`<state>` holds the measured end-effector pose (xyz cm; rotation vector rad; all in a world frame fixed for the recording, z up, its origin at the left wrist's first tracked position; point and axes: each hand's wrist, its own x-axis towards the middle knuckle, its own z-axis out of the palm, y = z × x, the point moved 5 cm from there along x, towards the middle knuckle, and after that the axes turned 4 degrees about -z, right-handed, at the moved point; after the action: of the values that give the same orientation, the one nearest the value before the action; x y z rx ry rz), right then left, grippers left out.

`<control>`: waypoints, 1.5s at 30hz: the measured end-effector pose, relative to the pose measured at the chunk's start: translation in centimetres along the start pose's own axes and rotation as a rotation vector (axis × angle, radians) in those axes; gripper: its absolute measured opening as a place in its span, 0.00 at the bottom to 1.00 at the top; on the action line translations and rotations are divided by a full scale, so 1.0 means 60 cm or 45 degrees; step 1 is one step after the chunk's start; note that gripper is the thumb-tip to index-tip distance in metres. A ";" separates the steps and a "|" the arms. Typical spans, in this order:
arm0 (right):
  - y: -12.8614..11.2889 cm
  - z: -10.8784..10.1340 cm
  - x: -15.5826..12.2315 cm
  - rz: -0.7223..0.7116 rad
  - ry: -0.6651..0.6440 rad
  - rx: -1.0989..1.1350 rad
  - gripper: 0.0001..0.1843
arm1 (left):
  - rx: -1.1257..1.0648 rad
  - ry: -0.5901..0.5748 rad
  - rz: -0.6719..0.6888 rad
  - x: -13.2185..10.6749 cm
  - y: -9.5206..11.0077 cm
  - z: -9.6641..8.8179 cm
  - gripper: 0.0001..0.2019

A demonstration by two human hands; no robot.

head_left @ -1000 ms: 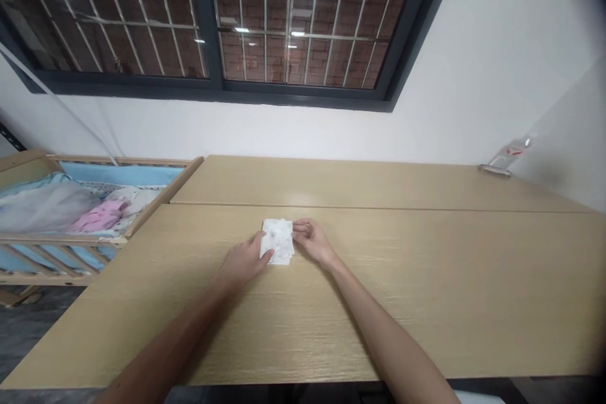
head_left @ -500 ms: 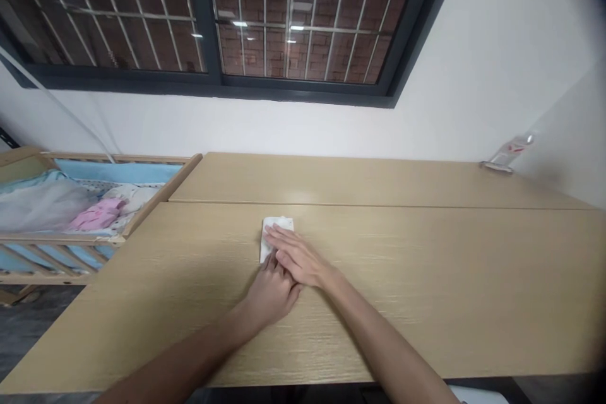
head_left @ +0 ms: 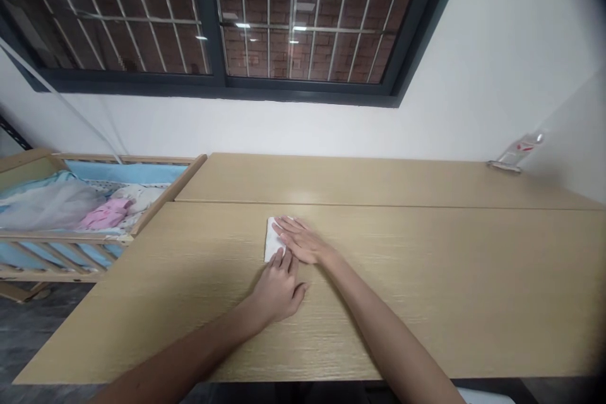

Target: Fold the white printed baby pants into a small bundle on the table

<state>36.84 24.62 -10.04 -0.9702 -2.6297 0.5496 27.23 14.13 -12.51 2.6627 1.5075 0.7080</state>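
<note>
A small folded white cloth (head_left: 271, 240) lies on the wooden table (head_left: 426, 290), mostly covered by my hands. My right hand (head_left: 301, 240) lies flat on top of it, fingers stretched out and pointing left. My left hand (head_left: 279, 287) rests palm down just in front, its fingertips touching the cloth's near edge. Both hands are flat and hold nothing.
A wooden baby cot (head_left: 85, 214) with blue lining, a pink garment (head_left: 105, 213) and other fabric stands against the table's left side. A clear plastic bottle (head_left: 517, 151) lies at the far right corner by the wall. A barred window (head_left: 227, 19) fills the wall behind.
A second ago both hands pinched the cloth's edges. The right hand then came down flat over it, and the left hand slid back towards me; the cloth now looks flatter and smaller.
</note>
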 end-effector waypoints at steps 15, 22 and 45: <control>0.083 -0.010 -0.023 0.352 0.628 0.362 0.41 | -0.191 0.052 -0.108 0.032 -0.045 -0.047 0.19; 0.101 -0.012 -0.025 0.342 0.899 0.453 0.29 | -0.074 0.141 -0.520 0.051 -0.143 -0.062 0.12; -0.060 0.004 -0.047 0.320 0.491 0.505 0.11 | -0.774 0.038 -0.533 0.044 -0.145 -0.098 0.17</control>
<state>36.83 20.18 -9.03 -1.1447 -1.9773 0.8116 19.10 19.72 -8.12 1.8370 1.4768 0.9739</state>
